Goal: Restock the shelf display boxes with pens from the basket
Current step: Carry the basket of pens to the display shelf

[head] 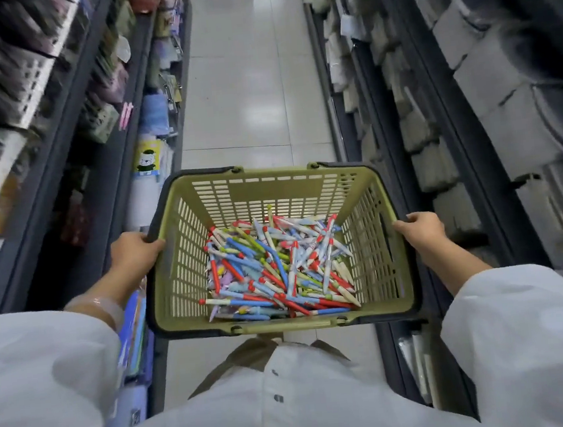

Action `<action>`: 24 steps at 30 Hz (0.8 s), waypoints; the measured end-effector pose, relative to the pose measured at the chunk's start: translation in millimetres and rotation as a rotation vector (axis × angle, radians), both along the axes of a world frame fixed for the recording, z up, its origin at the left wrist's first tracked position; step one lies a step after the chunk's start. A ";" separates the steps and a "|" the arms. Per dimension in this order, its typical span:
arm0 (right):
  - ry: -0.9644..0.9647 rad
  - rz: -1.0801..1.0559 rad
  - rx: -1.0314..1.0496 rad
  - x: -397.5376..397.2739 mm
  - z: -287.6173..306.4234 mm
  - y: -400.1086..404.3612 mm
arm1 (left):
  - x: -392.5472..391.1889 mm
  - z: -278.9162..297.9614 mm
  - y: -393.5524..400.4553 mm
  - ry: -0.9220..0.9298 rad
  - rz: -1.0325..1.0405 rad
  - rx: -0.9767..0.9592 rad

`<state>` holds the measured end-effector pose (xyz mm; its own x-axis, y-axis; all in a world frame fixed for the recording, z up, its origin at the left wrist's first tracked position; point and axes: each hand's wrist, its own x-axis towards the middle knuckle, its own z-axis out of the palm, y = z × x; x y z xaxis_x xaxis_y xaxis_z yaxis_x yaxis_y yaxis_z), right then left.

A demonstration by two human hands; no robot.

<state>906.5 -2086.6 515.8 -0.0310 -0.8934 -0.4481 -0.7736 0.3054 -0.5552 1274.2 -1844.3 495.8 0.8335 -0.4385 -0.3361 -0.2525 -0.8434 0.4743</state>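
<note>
Dark shelving (70, 137) ran along the left of the aisle, its goods blurred – boxed and packeted stationery, a blue bundle, a yellow pack printed with a cartoon bear (146, 161), and lower down a stack of blue-edged packs right beside the left forearm. The left hand (136, 253), out of a white sleeve with a pale bangle at the wrist, grasped the left rim of the basket (270, 186), fingers curled over the dark edge trim. Held in the middle of the aisle, just in front of a white buttoned shirt (291, 401), the olive-green slotted basket had its handles folded down along the rim. Loose pens (277, 269) lay heaped in its bottom in red, blue, white, green and some purple, crossing one another at all angles and covering most of the floor of it. Pale glossy floor tiles (251, 89) stretched ahead beyond the far rim. The right hand (421, 229) gripped the right rim in the same manner, fingers wrapped over the edge. Past it stood more dark shelving (454, 127) stacked with grey-white boxes and packets – too smeared to tell what they held.
</note>
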 end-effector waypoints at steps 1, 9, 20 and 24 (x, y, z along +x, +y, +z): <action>0.003 -0.003 -0.006 14.6 5.5 -26.9 | 15.5 1.7 -27.2 0.010 -0.008 0.008; -0.035 -0.028 -0.020 127.9 20.2 -240.7 | 128.7 12.7 -251.1 0.013 -0.029 0.032; -0.023 0.128 0.013 328.5 28.7 -568.6 | 295.9 14.8 -516.9 0.017 0.080 -0.015; 0.007 0.204 -0.020 408.4 22.6 -676.3 | 368.3 1.4 -613.3 0.034 0.147 -0.008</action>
<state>1314.9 -2762.9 538.4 0.1487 -0.8902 -0.4307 -0.8221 0.1308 -0.5541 1642.5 -2457.6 497.2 0.8769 -0.3155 -0.3625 -0.1100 -0.8660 0.4877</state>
